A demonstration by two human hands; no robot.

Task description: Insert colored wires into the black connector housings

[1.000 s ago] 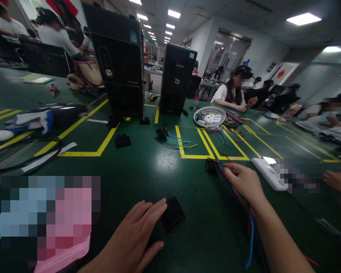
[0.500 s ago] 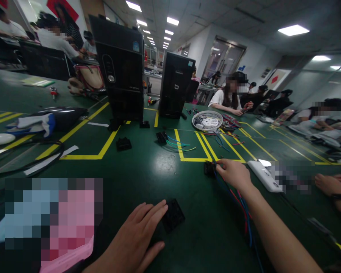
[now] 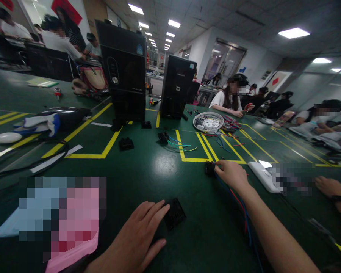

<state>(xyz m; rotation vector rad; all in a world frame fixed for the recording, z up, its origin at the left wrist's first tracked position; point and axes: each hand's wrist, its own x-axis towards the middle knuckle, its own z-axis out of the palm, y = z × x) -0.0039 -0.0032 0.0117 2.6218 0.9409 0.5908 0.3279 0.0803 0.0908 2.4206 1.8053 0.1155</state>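
Right hand nearer block, wires half-hidden

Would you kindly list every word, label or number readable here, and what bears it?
No text reads with certainty.
Left black tower: lettering, too small.
Its blue sticker: too small.
Right black tower: logo, too blurred.
Its pale sticker: too small.
Blue wall mark: too small.

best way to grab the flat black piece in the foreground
Probably pinch the flat black piece by its right edge, from above and the right: it lies low and flat with that edge uncovered, while the left grip overlaps its left side.
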